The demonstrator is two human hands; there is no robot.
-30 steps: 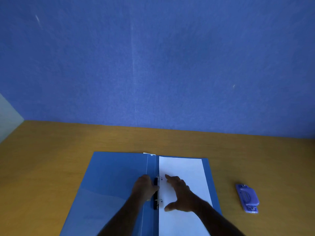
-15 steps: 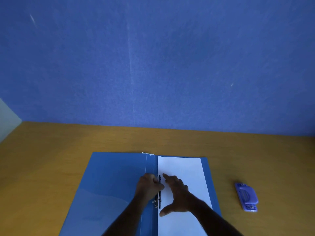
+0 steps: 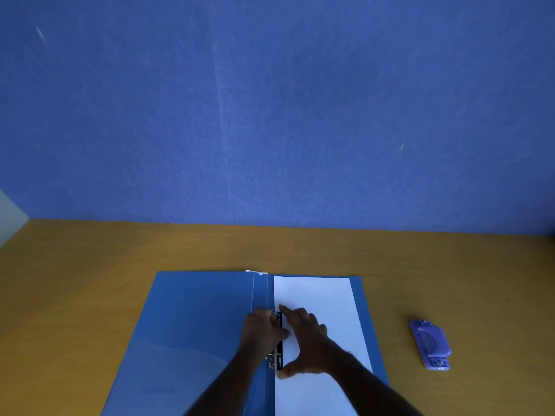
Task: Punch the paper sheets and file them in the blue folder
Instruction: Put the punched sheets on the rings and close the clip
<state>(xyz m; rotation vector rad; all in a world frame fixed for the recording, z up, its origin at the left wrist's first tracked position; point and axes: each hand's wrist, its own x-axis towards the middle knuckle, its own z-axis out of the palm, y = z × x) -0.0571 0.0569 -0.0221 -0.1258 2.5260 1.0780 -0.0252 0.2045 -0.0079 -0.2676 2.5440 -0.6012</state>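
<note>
- A blue wall [image 3: 270,109] rises behind a yellow-brown wooden table [image 3: 90,280]
- The blue folder [image 3: 192,325] lies open flat on the table, its near end cut off by the bottom edge of the view; a pale translucent pocket shows on its left inner cover
- The white paper sheets [image 3: 315,295] lie inside the folder's right half, their left edge along the spine
- A black fastener strip [image 3: 280,352] runs along that left edge, with a small metal prong showing at each end; the hands hide its middle
- The left hand [image 3: 262,328] has its fingers curled at the strip, though whether they pinch it is hard to make out
- The right hand [image 3: 306,340] rests on the sheets with fingers spread and straight, thumb near the strip's lower end
- A purple hole punch [image 3: 431,345] sits on the table, well apart to the folder's right
</note>
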